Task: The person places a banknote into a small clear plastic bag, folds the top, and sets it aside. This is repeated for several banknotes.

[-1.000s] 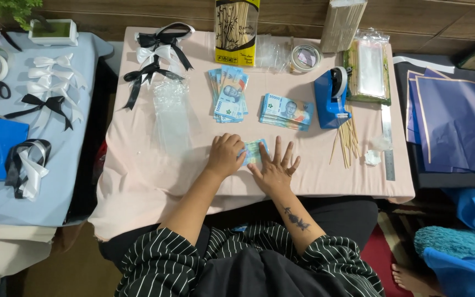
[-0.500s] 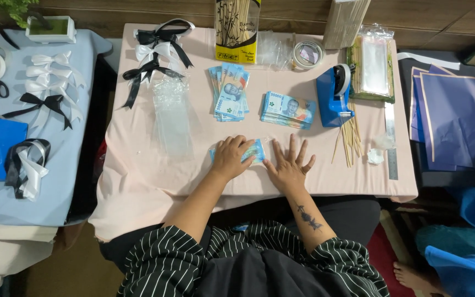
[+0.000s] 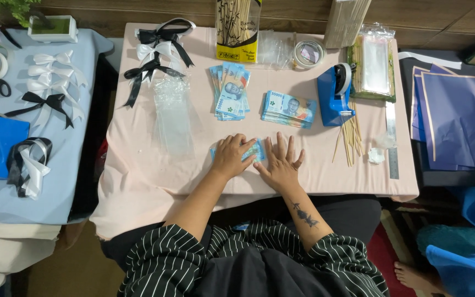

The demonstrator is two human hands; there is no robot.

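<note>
Head view, downward: a blue banknote point(image 3: 253, 150) is pressed flat on the pink tablecloth point(image 3: 138, 181) near the front edge, between and partly under both hands. The left hand point(image 3: 232, 155) is laid on it with fingers curled, knuckles up; the right hand point(image 3: 281, 162) is spread open, palm down, beside and over its right end; nothing is gripped by either. Risk, as judged: the note could be creased or slid askew if the cloth is dragged under uneven pressure, and the loose wooden skewers point(image 3: 349, 135) to the right could be knocked by the right hand. Two banknote stacks point(image 3: 259, 102) are noted behind the hands, apart from them. Containers: a yellow-based clear packet of bamboo sticks point(image 3: 237, 27), upright; a blue tape dispenser point(image 3: 334, 93) holding one roll; a clear bag of cellophane sleeves point(image 3: 374, 63); a small white planter point(image 3: 53, 27) with greenery, on the neighbouring blue-covered table.
</note>
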